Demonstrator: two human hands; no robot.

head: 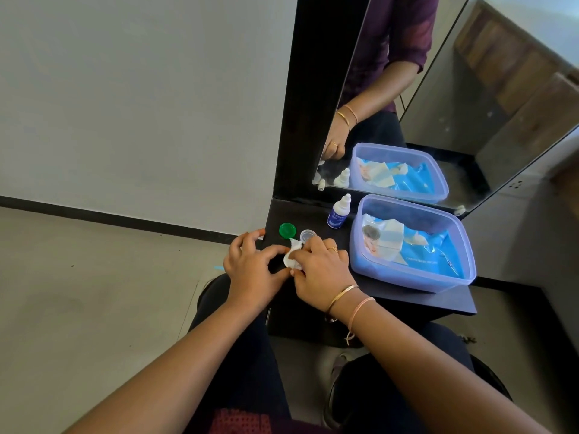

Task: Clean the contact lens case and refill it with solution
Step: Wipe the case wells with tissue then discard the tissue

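Fingers of left hand steady case, hidden | right hand pinches wipe | near bench left edge | twist wipe into wells, press lightly.

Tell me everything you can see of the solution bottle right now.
The bottle is small, white plastic by the look, with a white nozzle cap on and a dark blue label whose print is too small to read. It stands upright on the black shelf before the mirror, left of the tub and behind the caps. Neither hand touches it.
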